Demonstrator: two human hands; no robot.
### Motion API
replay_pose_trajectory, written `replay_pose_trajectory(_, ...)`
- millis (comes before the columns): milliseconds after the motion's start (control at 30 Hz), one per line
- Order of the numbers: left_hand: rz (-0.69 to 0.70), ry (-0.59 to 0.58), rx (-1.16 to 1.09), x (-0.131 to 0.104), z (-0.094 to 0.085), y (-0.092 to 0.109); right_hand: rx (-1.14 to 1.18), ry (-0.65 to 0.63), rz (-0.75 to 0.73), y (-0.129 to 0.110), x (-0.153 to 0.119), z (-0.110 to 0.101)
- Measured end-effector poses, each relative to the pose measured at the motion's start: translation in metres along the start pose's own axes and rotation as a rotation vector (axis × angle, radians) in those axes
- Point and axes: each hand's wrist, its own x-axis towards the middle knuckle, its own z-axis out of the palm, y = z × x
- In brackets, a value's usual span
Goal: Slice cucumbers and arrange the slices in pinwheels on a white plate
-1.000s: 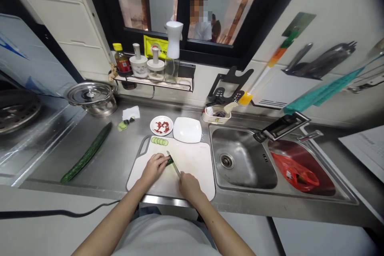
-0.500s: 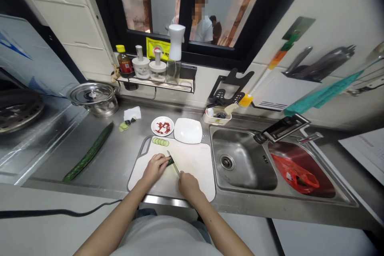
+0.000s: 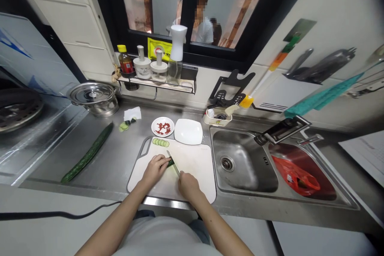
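On the white cutting board, left hand had its grip clamped on a dark green cucumber piece; right hand had its grip wrapped around the knife. Knife slanted just beside the piece, contact too small to tell. Cucumber slices overlapped in a row near the board's far edge. Whole cucumber lay on the bench, left of the board.

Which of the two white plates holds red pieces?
The round plate on the left, with red pieces; the squarish plate to its right shows only white.
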Motion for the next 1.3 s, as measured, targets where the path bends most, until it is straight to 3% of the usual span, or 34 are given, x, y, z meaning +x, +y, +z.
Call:
replay_pose_trajectory(700, 0.000, 0.013, 0.010, -0.001, 0.004, -0.003, 0.024, -0.021, 0.031, 0.015, -0.034, 0.008)
replay_pose_trajectory(1033, 0.001, 0.013, -0.008, -0.001, 0.004, -0.002, 0.022, -0.013, 0.015, 0.007, -0.023, -0.001)
replay_pose_trajectory(1300, 0.014, 0.018, 0.038, -0.001, 0.002, 0.001, 0.080, 0.005, 0.014, 0.006, 0.005, -0.008)
